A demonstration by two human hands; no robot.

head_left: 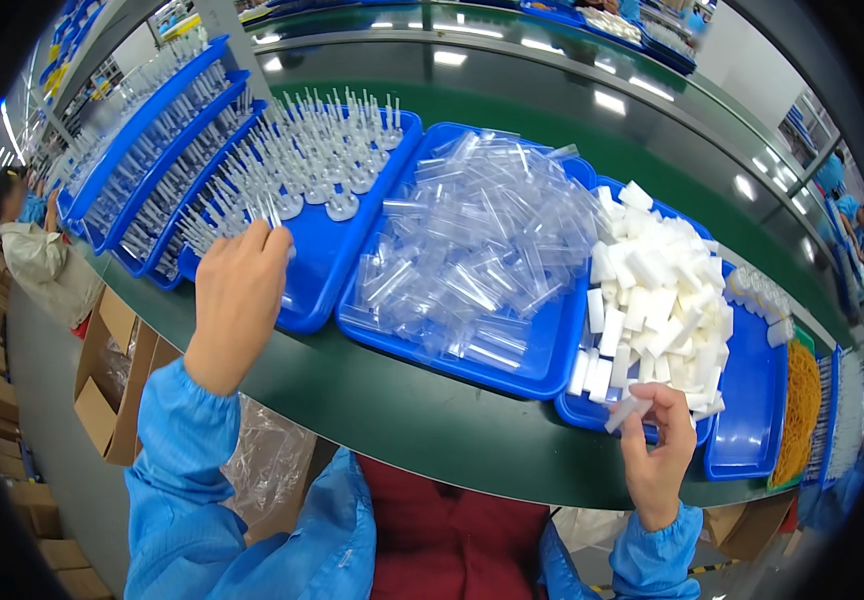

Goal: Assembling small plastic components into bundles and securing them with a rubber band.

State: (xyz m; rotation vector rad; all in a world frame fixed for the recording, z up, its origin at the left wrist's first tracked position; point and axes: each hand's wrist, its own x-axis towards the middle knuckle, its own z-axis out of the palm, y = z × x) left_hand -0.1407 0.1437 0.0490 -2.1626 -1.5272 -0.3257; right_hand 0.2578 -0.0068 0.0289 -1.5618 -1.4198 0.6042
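Note:
My left hand (237,295) reaches over the near edge of a blue tray (327,270) filled with upright clear plastic stems on round bases (327,160); its fingertips are among the nearest stems, and whether it grips one is hidden. My right hand (657,450) holds a small white foam block (627,410) between thumb and fingers, just in front of a blue tray (577,410) heaped with white foam blocks (657,290). Between the two trays sits a blue tray (502,375) piled with clear plastic tubes (482,250).
More blue trays of clear stems (152,150) line up to the left. On the right stand another blue tray (752,420), small white caps (762,295) and a pile of orange rubber bands (802,410). A green conveyor belt (652,170) runs behind. Cardboard boxes (112,380) sit on the floor left; another person (37,250) sits there.

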